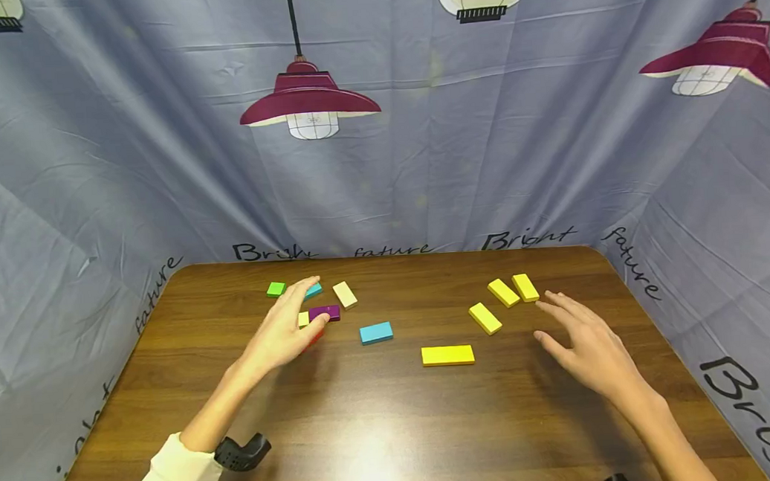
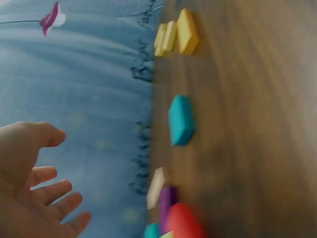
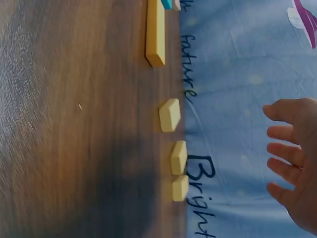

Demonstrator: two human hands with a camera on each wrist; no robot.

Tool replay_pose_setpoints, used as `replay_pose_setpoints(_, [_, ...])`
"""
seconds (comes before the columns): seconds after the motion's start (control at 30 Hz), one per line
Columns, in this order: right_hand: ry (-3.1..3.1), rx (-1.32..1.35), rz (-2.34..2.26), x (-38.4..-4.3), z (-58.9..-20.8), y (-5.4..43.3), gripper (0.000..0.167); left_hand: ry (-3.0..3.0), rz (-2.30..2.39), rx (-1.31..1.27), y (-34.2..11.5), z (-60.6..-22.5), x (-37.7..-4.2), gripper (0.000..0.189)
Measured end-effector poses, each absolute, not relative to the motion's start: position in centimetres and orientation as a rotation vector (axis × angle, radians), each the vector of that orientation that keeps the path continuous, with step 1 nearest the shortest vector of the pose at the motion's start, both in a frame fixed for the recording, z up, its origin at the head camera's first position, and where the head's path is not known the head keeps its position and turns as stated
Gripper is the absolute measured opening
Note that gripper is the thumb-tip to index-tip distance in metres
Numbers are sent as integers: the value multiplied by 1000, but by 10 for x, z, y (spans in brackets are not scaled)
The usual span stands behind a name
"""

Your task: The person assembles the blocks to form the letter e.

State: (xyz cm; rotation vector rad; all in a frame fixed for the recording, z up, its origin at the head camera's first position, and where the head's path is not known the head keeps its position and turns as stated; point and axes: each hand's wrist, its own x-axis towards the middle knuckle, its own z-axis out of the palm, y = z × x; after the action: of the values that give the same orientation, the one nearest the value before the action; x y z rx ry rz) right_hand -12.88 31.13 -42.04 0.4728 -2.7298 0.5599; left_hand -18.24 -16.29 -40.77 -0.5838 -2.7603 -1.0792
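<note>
My left hand (image 1: 284, 331) hovers with spread, relaxed fingers over a group of small blocks at the left. Beneath and around it are a purple block (image 1: 326, 313), a red block (image 2: 184, 222) partly hidden by the hand, a green block (image 1: 276, 289), a blue block (image 1: 312, 291) and a cream block (image 1: 345, 295). Another blue block (image 1: 376, 333) lies to its right. My right hand (image 1: 589, 342), fingers loosely spread and holding nothing, is above the table beside three short yellow blocks, the nearest yellow block (image 1: 525, 288) just off its fingertips. A longer yellow block (image 1: 447, 355) lies between the hands.
All the blocks lie on a brown wooden table (image 1: 398, 433). A grey-blue curtain (image 1: 419, 156) printed with lamps and lettering stands around its back and sides. A black wrist device (image 1: 242, 453) is strapped at the left wrist, below a pale sleeve (image 1: 173, 475).
</note>
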Motion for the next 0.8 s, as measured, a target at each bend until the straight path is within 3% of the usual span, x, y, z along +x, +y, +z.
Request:
replay_pose_setpoints(0.33, [-2629,518,788,-131,-448,294,43,-2673,-1576,-551,-133,-452,-186,50])
replay_pose_setpoints(0.8, [-2772,499,1228,-131,-475,262,42,-2703,-1576,-502,-110,-495,-185,43])
